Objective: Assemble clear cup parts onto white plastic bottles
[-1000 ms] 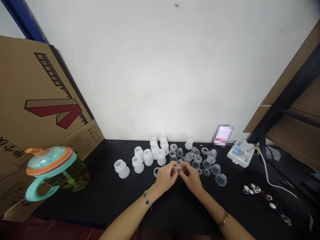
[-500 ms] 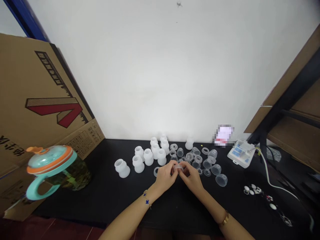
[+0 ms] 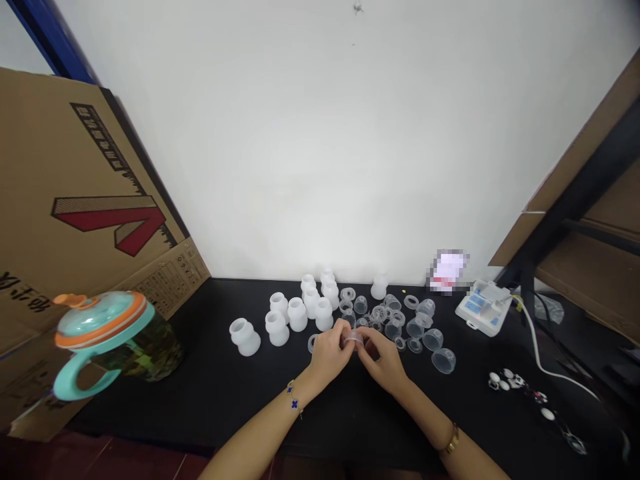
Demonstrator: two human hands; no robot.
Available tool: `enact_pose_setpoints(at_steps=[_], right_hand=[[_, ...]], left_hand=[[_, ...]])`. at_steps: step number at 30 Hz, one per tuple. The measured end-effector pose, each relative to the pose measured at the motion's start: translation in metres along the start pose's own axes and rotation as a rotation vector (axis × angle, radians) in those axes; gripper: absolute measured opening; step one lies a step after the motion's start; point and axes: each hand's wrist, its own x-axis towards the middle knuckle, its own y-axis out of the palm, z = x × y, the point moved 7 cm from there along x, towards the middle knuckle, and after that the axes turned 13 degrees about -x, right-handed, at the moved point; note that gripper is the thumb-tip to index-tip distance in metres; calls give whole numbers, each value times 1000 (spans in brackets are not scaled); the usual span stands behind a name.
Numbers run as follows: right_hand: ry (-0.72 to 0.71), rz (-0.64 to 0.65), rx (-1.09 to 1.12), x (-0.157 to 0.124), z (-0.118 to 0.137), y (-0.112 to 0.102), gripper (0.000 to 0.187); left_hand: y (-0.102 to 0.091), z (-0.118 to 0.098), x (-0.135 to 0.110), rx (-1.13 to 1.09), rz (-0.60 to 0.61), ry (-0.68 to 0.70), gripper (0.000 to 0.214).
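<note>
My left hand (image 3: 330, 353) and my right hand (image 3: 383, 362) meet above the black table (image 3: 200, 400), and their fingertips pinch a small translucent plastic ring (image 3: 353, 338) between them. Around the hands lie several clear plastic cups, such as one (image 3: 443, 361) at the right, and several loose rings, such as one (image 3: 313, 343) by my left hand. Several frosted white flared sleeves, such as one (image 3: 297, 314), stand to the left of the hands.
A teal mug with an orange-rimmed lid (image 3: 100, 327) stands at the left, before a leaning cardboard box (image 3: 85, 200). On the right are a white device with a cable (image 3: 483, 307) and a black-and-white beaded strand (image 3: 515, 381). A white wall (image 3: 320, 133) closes the back.
The ring between my fingers has turned slightly and sits a little lower. My hands have barely moved, and the loose pieces on the table stay in place.
</note>
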Motion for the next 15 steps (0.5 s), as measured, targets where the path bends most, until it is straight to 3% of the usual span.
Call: enact_pose_setpoints(at_steps=[8, 15], right_hand=[[-163, 26, -82, -4, 11, -4, 34], [-150, -5, -77, -6, 6, -2, 32]], left_hand=[[-2, 6, 2, -6, -3, -38, 4], [-1, 8, 3, -22, 14, -52, 4]])
